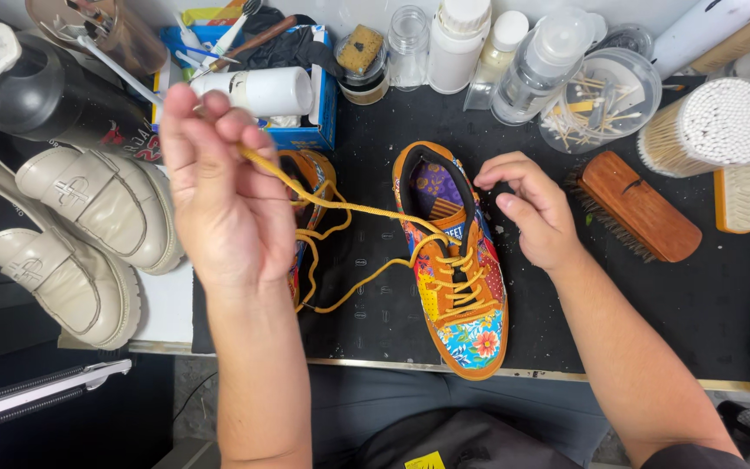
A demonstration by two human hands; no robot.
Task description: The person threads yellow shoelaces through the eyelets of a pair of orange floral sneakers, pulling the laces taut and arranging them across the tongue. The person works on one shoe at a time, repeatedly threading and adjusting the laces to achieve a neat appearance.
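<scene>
Head view looks down on a black mat where a colourful patchwork sneaker lies with its flowered toe toward the person. Its yellow lace is threaded through the lower eyelets and runs up and to the left, away from the shoe. Raised above the mat, the left hand pinches the free end of that lace between its fingertips and holds it stretched out from the sneaker. Against the collar at the sneaker's opening rests the right hand, its fingers curled and touching the edge; whether it actually grips the shoe cannot be told. A second sneaker of the same pattern lies just left of the first, partly hidden behind the left hand, with loose lace looped across it. Off the mat to the left sits a pair of cream loafers. A wooden brush lies on the mat right of the right hand, and bottles and jars crowd the far edge.
</scene>
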